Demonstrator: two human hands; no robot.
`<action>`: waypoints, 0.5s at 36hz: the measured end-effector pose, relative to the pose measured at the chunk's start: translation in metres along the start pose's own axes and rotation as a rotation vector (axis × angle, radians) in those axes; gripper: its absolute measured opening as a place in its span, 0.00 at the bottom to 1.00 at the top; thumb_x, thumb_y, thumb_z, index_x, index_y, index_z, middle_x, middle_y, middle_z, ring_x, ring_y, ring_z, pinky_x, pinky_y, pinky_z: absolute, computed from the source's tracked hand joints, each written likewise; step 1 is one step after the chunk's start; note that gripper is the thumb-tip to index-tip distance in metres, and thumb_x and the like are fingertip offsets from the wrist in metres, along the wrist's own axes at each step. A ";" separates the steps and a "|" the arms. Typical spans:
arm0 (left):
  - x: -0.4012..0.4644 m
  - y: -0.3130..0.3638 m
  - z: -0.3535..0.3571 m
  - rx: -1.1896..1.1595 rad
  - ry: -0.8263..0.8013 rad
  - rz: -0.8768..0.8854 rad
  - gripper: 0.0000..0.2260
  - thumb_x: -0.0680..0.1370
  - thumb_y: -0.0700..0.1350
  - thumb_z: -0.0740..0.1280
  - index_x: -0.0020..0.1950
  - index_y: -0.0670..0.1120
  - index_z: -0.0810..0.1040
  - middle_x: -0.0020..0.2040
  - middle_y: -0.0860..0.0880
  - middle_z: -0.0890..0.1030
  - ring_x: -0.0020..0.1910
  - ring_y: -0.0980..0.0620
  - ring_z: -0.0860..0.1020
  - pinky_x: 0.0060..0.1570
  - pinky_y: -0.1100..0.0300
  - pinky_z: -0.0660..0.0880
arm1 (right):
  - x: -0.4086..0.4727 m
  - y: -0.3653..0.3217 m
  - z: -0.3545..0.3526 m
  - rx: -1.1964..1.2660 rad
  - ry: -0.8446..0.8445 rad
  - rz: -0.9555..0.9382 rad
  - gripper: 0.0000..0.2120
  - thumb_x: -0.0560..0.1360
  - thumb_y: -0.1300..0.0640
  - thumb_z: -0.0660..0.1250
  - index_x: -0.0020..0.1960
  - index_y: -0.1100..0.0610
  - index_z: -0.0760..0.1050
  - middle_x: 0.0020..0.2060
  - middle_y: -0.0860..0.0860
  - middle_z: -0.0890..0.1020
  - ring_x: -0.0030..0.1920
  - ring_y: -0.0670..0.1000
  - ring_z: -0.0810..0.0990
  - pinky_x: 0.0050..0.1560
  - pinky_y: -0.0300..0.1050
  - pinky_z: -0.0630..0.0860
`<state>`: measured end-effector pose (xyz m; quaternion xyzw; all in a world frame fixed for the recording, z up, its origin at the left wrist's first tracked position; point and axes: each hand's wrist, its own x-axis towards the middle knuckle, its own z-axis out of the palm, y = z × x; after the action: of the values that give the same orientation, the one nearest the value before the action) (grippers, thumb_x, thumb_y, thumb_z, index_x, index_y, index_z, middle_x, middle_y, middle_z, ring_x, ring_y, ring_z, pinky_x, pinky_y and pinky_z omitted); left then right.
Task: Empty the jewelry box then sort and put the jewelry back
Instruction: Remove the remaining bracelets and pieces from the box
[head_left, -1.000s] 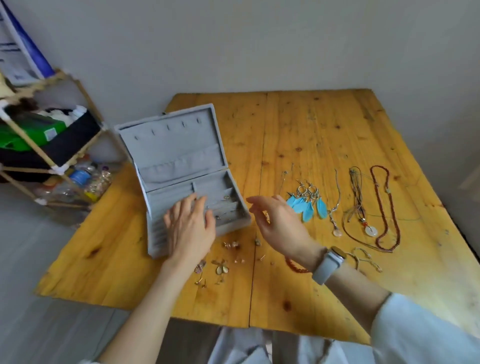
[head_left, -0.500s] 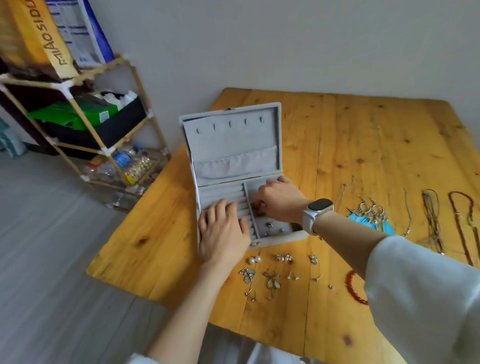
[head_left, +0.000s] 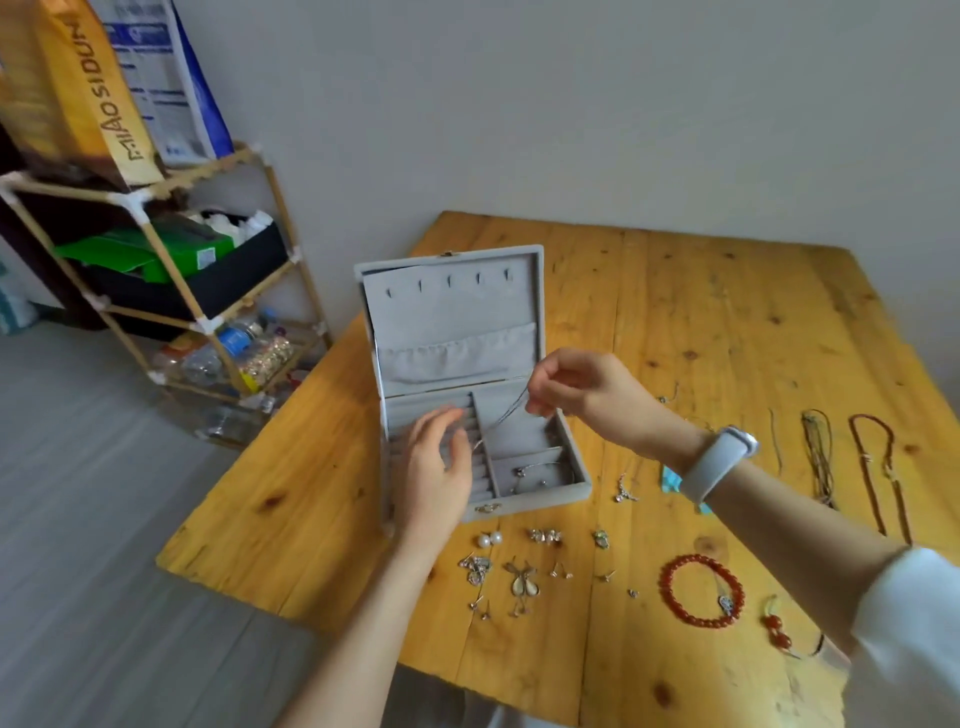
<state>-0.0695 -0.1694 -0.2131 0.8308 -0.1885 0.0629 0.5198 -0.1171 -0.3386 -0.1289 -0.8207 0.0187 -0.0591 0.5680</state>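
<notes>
Open jewelry box (head_left: 452, 322) holds perhaps a bangle (head_left: 540, 465) and small pieces.

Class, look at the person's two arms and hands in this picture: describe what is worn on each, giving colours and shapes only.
The right hand has a pale grey band with a rounded watch at the wrist, and a loose white sleeve above the forearm. The left hand and forearm are bare, with no watch visible.

1 grey jewelry box (head_left: 457, 332), lid raised, 5 hooks in lid. 2 hands: left (head_left: 434, 467), right (head_left: 571, 387). 1 thin chain (head_left: 506, 415), pinched. 2 pearl studs (head_left: 491, 539). 1 red bead bracelet (head_left: 701, 590). 1 wristband (head_left: 719, 462). 1 wooden table (head_left: 727, 312). 1 shelf rack (head_left: 156, 291). Smaller earrings uncounted: too small.
</notes>
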 end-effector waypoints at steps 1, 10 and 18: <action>-0.002 0.010 0.000 -0.187 -0.044 -0.062 0.10 0.80 0.40 0.60 0.58 0.51 0.75 0.58 0.52 0.77 0.60 0.56 0.73 0.57 0.73 0.65 | -0.005 -0.006 -0.003 0.051 0.004 -0.008 0.08 0.76 0.64 0.63 0.39 0.57 0.74 0.34 0.52 0.81 0.32 0.42 0.77 0.33 0.30 0.71; -0.045 0.074 0.028 -1.065 -0.669 -0.654 0.15 0.78 0.49 0.58 0.55 0.40 0.77 0.40 0.45 0.82 0.36 0.51 0.79 0.37 0.60 0.74 | -0.070 -0.004 -0.032 0.073 0.158 0.034 0.06 0.76 0.62 0.64 0.40 0.58 0.75 0.33 0.51 0.79 0.31 0.45 0.72 0.33 0.39 0.67; -0.104 0.091 0.075 -0.507 -0.677 -0.389 0.09 0.76 0.36 0.65 0.43 0.48 0.80 0.33 0.52 0.81 0.27 0.60 0.74 0.31 0.68 0.70 | -0.179 0.060 -0.063 0.066 0.472 0.261 0.06 0.75 0.62 0.64 0.40 0.58 0.74 0.32 0.50 0.75 0.32 0.42 0.72 0.32 0.31 0.68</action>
<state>-0.2069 -0.2456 -0.2025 0.6712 -0.1978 -0.3584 0.6180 -0.3002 -0.4010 -0.1765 -0.7560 0.2541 -0.1755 0.5771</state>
